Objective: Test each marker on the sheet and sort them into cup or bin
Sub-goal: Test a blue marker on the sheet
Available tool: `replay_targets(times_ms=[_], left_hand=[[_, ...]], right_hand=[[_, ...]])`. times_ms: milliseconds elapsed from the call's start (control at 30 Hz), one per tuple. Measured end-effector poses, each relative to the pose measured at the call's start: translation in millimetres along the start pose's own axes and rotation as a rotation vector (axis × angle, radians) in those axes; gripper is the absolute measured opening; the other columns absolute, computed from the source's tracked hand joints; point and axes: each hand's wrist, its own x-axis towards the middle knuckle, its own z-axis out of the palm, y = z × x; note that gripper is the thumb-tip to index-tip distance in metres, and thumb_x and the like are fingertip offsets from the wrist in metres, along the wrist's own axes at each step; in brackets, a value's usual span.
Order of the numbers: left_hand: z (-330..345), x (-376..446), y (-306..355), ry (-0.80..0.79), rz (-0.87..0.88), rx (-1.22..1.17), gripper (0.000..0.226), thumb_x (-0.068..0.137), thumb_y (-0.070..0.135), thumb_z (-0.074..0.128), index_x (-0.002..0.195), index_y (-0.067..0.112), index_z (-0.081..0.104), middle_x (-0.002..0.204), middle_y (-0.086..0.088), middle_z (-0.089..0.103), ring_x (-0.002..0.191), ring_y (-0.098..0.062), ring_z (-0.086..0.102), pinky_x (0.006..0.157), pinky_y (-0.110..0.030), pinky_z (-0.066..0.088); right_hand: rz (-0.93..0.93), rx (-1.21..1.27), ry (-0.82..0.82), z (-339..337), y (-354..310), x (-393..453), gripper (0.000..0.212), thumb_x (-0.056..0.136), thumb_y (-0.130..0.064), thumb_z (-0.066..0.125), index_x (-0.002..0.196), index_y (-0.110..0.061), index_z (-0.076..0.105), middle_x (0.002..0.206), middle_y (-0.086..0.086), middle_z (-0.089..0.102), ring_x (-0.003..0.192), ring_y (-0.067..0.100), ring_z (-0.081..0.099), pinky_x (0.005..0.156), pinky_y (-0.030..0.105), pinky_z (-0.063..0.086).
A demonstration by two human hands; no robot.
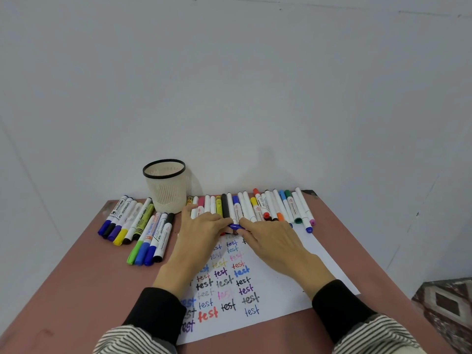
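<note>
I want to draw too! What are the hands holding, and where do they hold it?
Both hands, left hand and right hand, pinch a blue marker, one at each end.

Hands hide sheet (281,290) top & left words; blue marker (236,226) mostly covered.

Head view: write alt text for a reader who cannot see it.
Two hands meet over a blue marker at the far end of a sheet covered in coloured "test" words. A row of markers lies behind, more markers at left, beside a mesh cup.
</note>
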Motion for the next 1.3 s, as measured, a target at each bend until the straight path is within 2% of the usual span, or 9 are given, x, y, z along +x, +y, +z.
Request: replay_targets(times_ms=[233, 367, 500, 600, 767, 933, 1067, 1200, 1300], left_hand=[[1.7, 0.2, -3.2, -0.037, 0.033, -0.043, 0.026, 0.074, 0.011, 0.081, 0.098, 0.02, 0.075, 0.08, 0.005, 0.072, 0.075, -0.018, 0.068, 0.091, -0.05, 0.044], [2.0, -0.8, -1.5, 0.009, 0.065, -0.118, 0.025, 0.077, 0.007, 0.078, 0.101, 0.015, 0.074, 0.086, 0.002, 0.072, 0.072, -0.021, 0.066, 0.069, -0.034, 0.053], [1.7, -2.5, -3.9, 0.048, -0.184, -0.33, 0.027, 0.094, 0.017, 0.061, 0.12, 0.015, 0.066, 0.107, 0.004, 0.067, 0.089, -0.011, 0.062, 0.077, -0.022, 0.049], [-0.2, -2.8, -6.5, 0.123, -0.436, -0.548, 0.028, 0.096, 0.03, 0.057, 0.122, 0.021, 0.063, 0.102, 0.011, 0.067, 0.087, 0.001, 0.062, 0.075, -0.013, 0.046], [-0.8, -1.7, -7.2, 0.217, -0.619, -0.732, 0.028, 0.097, 0.03, 0.054, 0.121, 0.018, 0.059, 0.104, 0.008, 0.068, 0.091, -0.005, 0.067, 0.08, -0.03, 0.057], [2.3, -2.3, -8.8, 0.247, -0.67, -0.764, 0.027, 0.096, 0.028, 0.056, 0.119, 0.013, 0.057, 0.106, 0.0, 0.069, 0.087, -0.008, 0.068, 0.078, -0.031, 0.057], [5.3, -3.4, -9.9, 0.232, -0.69, -0.786, 0.026, 0.095, 0.028, 0.058, 0.119, 0.016, 0.056, 0.106, 0.0, 0.068, 0.082, -0.005, 0.068, 0.067, -0.02, 0.054], [7.6, -4.2, -10.1, 0.221, -0.694, -0.785, 0.028, 0.095, 0.03, 0.058, 0.12, 0.017, 0.056, 0.106, 0.002, 0.068, 0.08, -0.003, 0.068, 0.069, -0.023, 0.056], [9.1, -4.2, -10.0, 0.213, -0.689, -0.787, 0.029, 0.094, 0.031, 0.058, 0.12, 0.018, 0.055, 0.104, 0.004, 0.068, 0.078, -0.003, 0.068, 0.068, -0.021, 0.054]], right_hand=[[0.054, 0.077, -0.051, -7.2, -0.4, -2.3, 0.038, 0.103, -0.049, 0.022, 0.126, -0.032, 0.047, 0.072, -0.005, 0.055, 0.06, 0.017, 0.053, 0.055, 0.031, 0.036], [0.092, 0.111, -0.048, -9.0, -0.1, -1.7, 0.038, 0.102, -0.052, 0.022, 0.125, -0.031, 0.044, 0.073, -0.006, 0.057, 0.06, 0.012, 0.054, 0.055, 0.027, 0.036], [0.249, 0.293, -0.03, -11.0, 3.9, -4.9, 0.021, 0.105, -0.038, 0.03, 0.121, -0.027, 0.035, 0.07, -0.009, 0.053, 0.052, 0.008, 0.045, 0.048, 0.022, 0.034], [0.449, 0.712, 0.093, -11.5, 11.7, -2.1, 0.009, 0.105, -0.022, 0.031, 0.102, -0.028, 0.037, 0.071, -0.002, 0.05, 0.057, 0.012, 0.042, 0.05, 0.022, 0.034], [0.65, 1.625, 0.212, -27.6, 5.1, 6.5, 0.024, 0.098, 0.0, 0.046, 0.108, -0.013, 0.064, 0.093, 0.01, 0.071, 0.068, 0.017, 0.062, 0.054, 0.027, 0.051], [0.634, 1.388, 0.136, -17.0, -5.8, 3.0, 0.024, 0.095, -0.027, 0.059, 0.083, -0.007, 0.056, 0.051, -0.012, 0.048, 0.045, 0.003, 0.038, 0.042, 0.015, 0.032], [0.639, 1.348, 0.09, -11.8, -7.3, 1.6, 0.03, 0.101, -0.03, 0.048, 0.088, -0.004, 0.055, 0.054, 0.001, 0.05, 0.04, 0.002, 0.036, 0.043, 0.015, 0.03], [0.622, 1.211, 0.059, -4.2, -8.0, -0.3, 0.035, 0.094, -0.03, 0.06, 0.068, -0.01, 0.049, 0.055, 0.002, 0.063, 0.061, -0.002, 0.058, 0.096, 0.026, 0.041], [0.687, 1.204, 0.046, 0.5, -6.4, 0.3, 0.036, 0.092, -0.019, 0.064, 0.063, -0.01, 0.045, 0.045, 0.003, 0.055, 0.047, 0.008, 0.052, 0.102, 0.023, 0.036]])
